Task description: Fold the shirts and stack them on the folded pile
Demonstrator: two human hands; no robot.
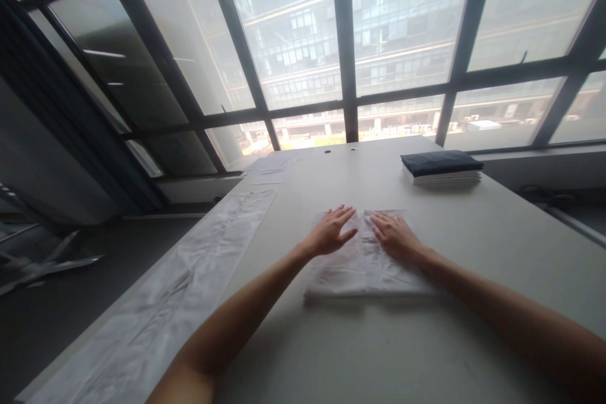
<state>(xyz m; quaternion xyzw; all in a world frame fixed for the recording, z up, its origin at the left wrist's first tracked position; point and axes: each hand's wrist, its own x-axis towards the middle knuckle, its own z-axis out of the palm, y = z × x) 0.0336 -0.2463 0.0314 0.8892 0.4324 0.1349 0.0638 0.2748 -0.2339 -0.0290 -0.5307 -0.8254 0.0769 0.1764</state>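
A folded white cloth (364,278), perhaps a garment, lies on the white table in front of me. My left hand (332,231) is at its upper left part, fingers spread and pointing away from me. On the upper right part rests my right hand (395,237), palm down with the fingers stretched out flat. Neither hand grips anything. Wrinkles run down the middle of the cloth between the hands. Its near edge looks thick, as if several layers lie over each other.
A dark blue folded cloth (440,162) tops a stack of white folded pieces (445,178) at the far right. Along the table's left side stretches a long wrinkled white cloth (189,278). White sheets (269,165) lie near the far left corner. Windows (303,31) stand behind the table (497,252).
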